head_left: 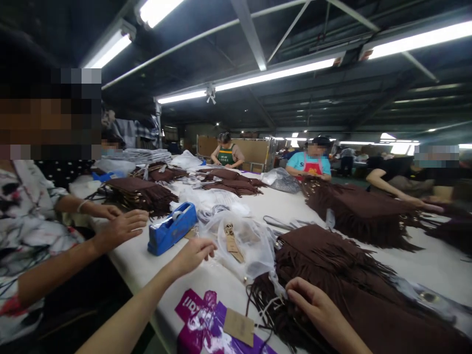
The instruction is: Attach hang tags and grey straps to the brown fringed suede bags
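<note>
My left hand [193, 254] reaches across the white table [435, 265], fingers curled together at the edge of a clear plastic bag [254, 246] with paper tags [233, 243] inside. My right hand [313, 307] rests on a brown fringed suede piece [350, 280] at the near right, its fingers closed on the fringe near the bag's corner. A blue tape dispenser [171, 228] stands just left of my left hand. A purple printed bag [201, 319] with a brown card tag [239, 327] lies at the table's near edge, between my arms.
A co-worker's hands [120, 227] rest on the table at the left, beside a stack of brown fringed pieces [142, 194]. More brown piles [357, 209] and plastic bags cover the table. Other people work along the far and right sides.
</note>
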The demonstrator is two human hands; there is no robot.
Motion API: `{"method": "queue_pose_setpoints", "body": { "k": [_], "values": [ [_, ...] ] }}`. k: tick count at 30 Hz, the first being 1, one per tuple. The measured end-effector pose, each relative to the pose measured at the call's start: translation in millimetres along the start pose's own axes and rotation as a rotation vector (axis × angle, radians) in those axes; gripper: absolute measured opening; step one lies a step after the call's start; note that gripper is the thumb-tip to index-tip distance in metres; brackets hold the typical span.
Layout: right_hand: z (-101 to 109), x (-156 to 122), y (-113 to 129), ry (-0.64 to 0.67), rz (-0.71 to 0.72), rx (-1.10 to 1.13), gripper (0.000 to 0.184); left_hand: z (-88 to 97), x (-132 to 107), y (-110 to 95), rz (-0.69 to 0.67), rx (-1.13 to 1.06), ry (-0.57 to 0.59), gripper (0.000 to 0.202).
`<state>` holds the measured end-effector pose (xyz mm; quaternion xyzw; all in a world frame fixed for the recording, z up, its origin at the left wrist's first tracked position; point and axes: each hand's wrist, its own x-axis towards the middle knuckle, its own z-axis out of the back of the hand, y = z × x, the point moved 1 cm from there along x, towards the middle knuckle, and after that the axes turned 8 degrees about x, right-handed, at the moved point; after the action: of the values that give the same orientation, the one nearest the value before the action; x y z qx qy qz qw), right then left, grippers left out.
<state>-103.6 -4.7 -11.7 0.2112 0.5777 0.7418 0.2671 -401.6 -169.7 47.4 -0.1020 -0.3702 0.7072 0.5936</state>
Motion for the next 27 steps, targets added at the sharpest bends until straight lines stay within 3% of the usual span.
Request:
{"method": "queue_pose_setpoints", "body": {
  "k": [4,6,8,11,15,17,21,23,27],
  "values": [
    [3,2,-4,-0.019,0.017,-0.123,0.035,18.2,9,40,0.071,-0.115,-0.405,0.023],
    [2,2,0,-0.053,0.057,-0.214,0.035,22.6,3,58,0.123,-0.185,-0.490,0.023],
    [-7,5,11,-0.062,0.110,-0.297,0.034,22.7,-7,70,0.141,-0.213,-0.494,0.023],
    [-39,13,34,0.018,0.240,-0.401,0.031,16.4,-24,79,0.116,-0.181,-0.434,0.021],
    [-101,41,63,0.186,0.425,-0.612,0.026,7.9,-35,76,0.011,-0.093,-0.360,0.023],
    [-129,62,72,0.224,0.458,-0.682,0.026,9.1,-38,77,-0.014,-0.082,-0.432,0.029],
    [-169,100,88,0.167,0.530,-0.700,0.025,17.3,-47,82,0.063,-0.052,-0.708,0.028],
    [-184,116,97,0.147,0.548,-0.732,0.025,15.3,-51,81,0.000,0.006,-0.606,0.029],
    [-203,148,107,0.148,0.519,-0.818,0.028,-3.8,-51,67,-0.235,0.265,-0.164,0.041]
  ]
}}
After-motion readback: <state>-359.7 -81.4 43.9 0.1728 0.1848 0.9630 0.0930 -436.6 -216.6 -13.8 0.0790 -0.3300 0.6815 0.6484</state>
